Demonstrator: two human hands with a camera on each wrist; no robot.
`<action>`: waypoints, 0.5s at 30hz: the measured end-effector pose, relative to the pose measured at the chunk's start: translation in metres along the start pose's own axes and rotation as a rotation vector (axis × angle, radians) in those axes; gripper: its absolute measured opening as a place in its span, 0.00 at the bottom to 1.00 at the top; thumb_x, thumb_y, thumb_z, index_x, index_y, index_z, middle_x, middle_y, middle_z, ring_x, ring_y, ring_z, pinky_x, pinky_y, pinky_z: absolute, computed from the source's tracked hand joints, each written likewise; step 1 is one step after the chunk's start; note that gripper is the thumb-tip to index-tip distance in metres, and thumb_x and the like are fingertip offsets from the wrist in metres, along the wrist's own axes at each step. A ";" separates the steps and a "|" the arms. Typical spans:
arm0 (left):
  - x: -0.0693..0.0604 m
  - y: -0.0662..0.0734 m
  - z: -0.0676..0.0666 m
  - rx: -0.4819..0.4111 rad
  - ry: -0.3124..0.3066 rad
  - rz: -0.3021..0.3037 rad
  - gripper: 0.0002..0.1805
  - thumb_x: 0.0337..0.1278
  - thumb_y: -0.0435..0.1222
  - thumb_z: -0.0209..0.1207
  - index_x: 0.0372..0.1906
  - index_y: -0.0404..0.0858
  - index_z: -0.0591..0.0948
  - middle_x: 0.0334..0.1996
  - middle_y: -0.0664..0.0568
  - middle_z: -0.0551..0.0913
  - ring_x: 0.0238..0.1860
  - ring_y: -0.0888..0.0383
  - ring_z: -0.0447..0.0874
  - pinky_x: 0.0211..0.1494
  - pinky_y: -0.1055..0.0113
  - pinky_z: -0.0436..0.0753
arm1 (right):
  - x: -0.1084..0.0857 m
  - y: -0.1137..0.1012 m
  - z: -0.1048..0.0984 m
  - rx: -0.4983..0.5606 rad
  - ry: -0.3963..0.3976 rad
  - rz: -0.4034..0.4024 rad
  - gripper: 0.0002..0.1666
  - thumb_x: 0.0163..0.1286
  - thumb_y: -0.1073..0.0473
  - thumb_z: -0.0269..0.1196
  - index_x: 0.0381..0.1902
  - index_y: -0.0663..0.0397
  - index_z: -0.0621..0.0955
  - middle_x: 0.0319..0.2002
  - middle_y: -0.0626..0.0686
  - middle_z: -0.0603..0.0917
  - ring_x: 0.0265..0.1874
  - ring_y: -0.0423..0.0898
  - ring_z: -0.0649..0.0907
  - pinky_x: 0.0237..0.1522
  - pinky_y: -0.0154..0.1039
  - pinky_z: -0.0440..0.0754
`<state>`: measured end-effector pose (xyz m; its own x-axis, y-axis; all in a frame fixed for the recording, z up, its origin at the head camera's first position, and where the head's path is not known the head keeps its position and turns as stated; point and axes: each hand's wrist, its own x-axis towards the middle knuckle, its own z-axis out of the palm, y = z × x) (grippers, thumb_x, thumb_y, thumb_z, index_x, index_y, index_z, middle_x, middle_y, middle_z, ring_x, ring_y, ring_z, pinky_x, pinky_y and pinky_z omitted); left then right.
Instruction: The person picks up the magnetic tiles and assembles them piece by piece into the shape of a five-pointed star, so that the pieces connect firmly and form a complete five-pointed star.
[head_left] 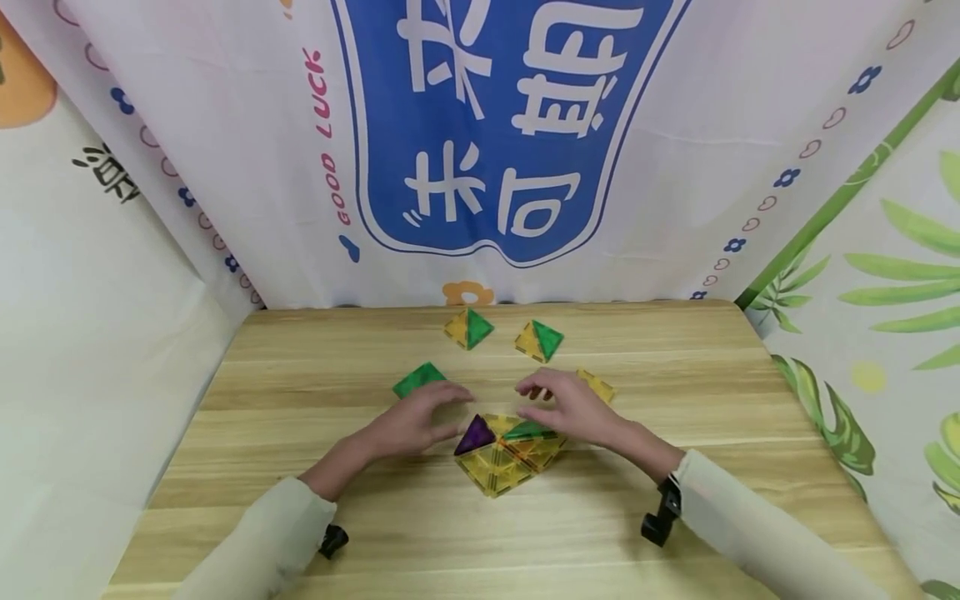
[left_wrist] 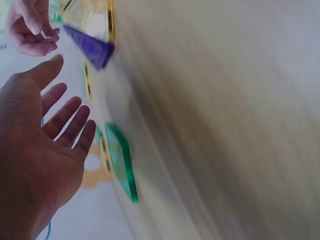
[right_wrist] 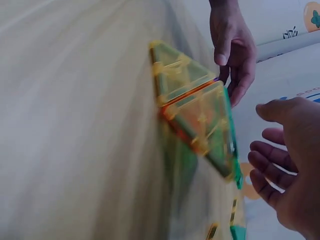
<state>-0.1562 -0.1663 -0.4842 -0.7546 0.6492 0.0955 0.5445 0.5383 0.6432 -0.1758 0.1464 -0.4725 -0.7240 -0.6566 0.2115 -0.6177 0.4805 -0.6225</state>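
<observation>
A cluster of translucent yellow triangular tiles (head_left: pixel 495 471), with a purple tile (head_left: pixel 476 435) at its left and a green one (head_left: pixel 528 430) on its far side, stands on the wooden table. In the head view the left hand (head_left: pixel 420 418) is just left of the purple tile, fingers apart and loosely bent. The right hand (head_left: pixel 573 408) hovers by the cluster's far right side, fingers bent. Both wrist views show empty palms: the left hand (left_wrist: pixel 50 135) apart from the purple tile (left_wrist: pixel 92 47), the right hand (right_wrist: pixel 290 155) apart from the yellow tiles (right_wrist: pixel 200 110).
Behind the left hand lies a green tile (head_left: pixel 420 379). A yellow tile (head_left: pixel 596 386) lies beyond the right hand. Two yellow-and-green pieces (head_left: pixel 480 328) (head_left: pixel 547 341) are near the table's back edge, where a printed cloth (head_left: pixel 285 208) hangs.
</observation>
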 end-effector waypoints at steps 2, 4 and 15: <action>-0.004 -0.005 -0.008 -0.020 0.060 -0.019 0.23 0.71 0.34 0.67 0.66 0.32 0.80 0.61 0.42 0.83 0.64 0.42 0.81 0.66 0.43 0.81 | 0.015 -0.004 0.001 0.059 -0.022 0.053 0.20 0.73 0.57 0.71 0.57 0.63 0.85 0.50 0.59 0.89 0.44 0.47 0.88 0.47 0.41 0.88; -0.007 -0.011 -0.017 -0.035 0.120 -0.060 0.23 0.70 0.32 0.67 0.66 0.31 0.80 0.61 0.39 0.83 0.62 0.40 0.82 0.64 0.41 0.82 | 0.030 -0.008 0.003 0.117 -0.045 0.108 0.20 0.73 0.59 0.71 0.58 0.65 0.85 0.49 0.59 0.90 0.44 0.46 0.88 0.47 0.40 0.88; -0.032 -0.043 -0.038 -0.046 0.197 -0.341 0.28 0.73 0.33 0.64 0.72 0.27 0.73 0.68 0.31 0.77 0.66 0.35 0.80 0.66 0.40 0.81 | 0.089 -0.007 0.035 0.452 -0.117 0.405 0.23 0.72 0.65 0.70 0.62 0.70 0.82 0.53 0.63 0.88 0.50 0.51 0.88 0.51 0.40 0.87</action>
<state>-0.1697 -0.2309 -0.4860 -0.9477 0.3190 0.0117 0.2367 0.6776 0.6963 -0.2251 0.0640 -0.4756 -0.8195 -0.5451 -0.1768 -0.0910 0.4284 -0.8990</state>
